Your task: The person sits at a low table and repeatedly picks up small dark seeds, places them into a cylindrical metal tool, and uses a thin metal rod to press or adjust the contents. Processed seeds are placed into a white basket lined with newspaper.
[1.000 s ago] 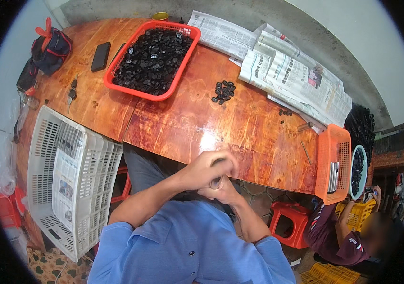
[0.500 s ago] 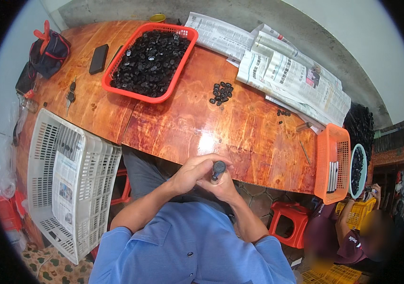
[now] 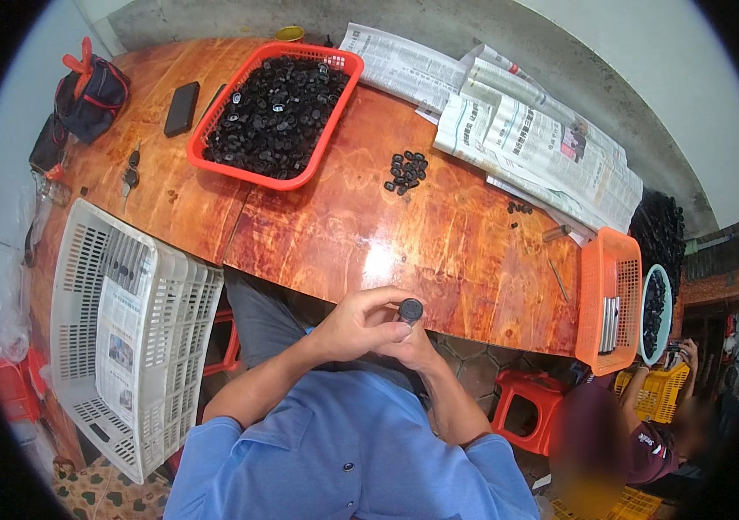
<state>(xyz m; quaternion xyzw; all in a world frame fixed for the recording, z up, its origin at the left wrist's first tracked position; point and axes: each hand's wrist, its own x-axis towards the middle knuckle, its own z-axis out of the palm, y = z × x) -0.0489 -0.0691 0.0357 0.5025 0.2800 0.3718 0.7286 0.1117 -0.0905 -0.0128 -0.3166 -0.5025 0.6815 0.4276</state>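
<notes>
Because the small black round part is pinched only at the fingertips, over the gap between the table edge and the lap, it could be dropped to the floor if the grip were loosened or the 2 hands were pulled apart unevenly. In the head view, which is the only view given, the left hand is seen curled around the part from the left, its fingers closed together on it, while the right hand is tucked beneath and against the left, its fingers bent inward; whether the right fingertips are actually clamped on the part cannot be told, since they are covered by the left hand. A slip could also be caused by the part's smooth, rounded rim, which is judged to offer little purchase.

The part is shown as a dark, disc-like cap with a flat top, possibly rubber or plastic, though its fine detail is too small to be made out. It is held just in front of the near edge of the wooden table, well apart from the red basket of similar black pieces and from the small loose pile lying near the newspapers. A white crate is seen standing at the left side.
</notes>
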